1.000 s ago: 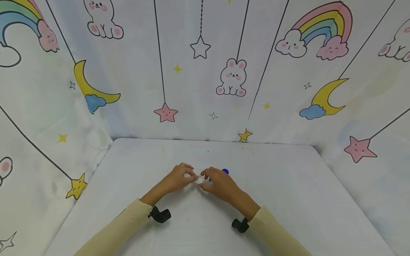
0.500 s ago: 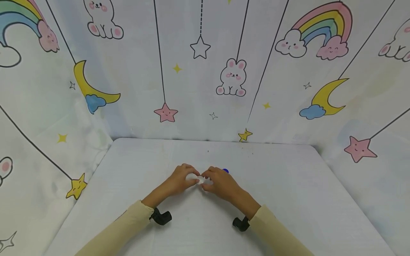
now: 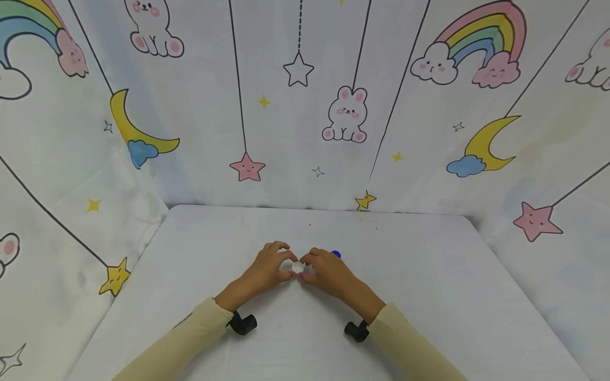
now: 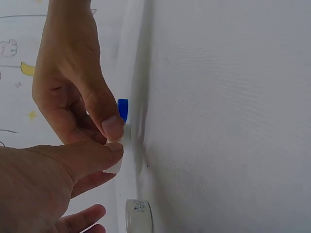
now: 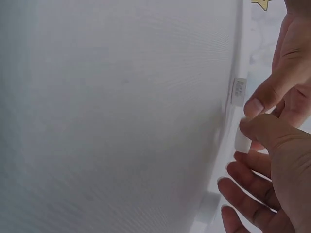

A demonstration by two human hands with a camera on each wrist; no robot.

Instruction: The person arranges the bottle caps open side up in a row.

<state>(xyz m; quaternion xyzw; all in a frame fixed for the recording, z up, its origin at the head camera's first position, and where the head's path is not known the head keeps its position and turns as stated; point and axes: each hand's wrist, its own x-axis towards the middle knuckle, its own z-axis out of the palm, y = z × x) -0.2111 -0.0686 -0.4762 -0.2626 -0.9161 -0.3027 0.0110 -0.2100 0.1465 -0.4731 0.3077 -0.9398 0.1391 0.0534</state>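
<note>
Both hands meet around a small white round piece, like a bottle cap (image 3: 297, 268), at the middle of the table in the head view. My left hand (image 3: 265, 269) pinches it from the left, thumb nearer and index finger farther. From the other side, my right hand (image 3: 331, 272) grips it between thumb and fingertips. Its ringed round face points up towards the head camera. In the left wrist view, parts of the white piece (image 4: 113, 167) show beside the thumbs; the fingers hide the rest. Just beyond the right hand stands a small blue round thing (image 3: 336, 254), partly covered.
A short white round thing with dark print (image 4: 139, 216) stands on the white table (image 3: 405, 296); the left hand hides it in the head view. A pale blurred object (image 5: 209, 207) lies beyond the right fingers. Printed cloth (image 3: 295, 132) hangs behind the table.
The left index finger and thumb have spread around the white piece, where earlier their tips were close together. Its ringed face now shows more clearly. The right hand stays nearly in place.
</note>
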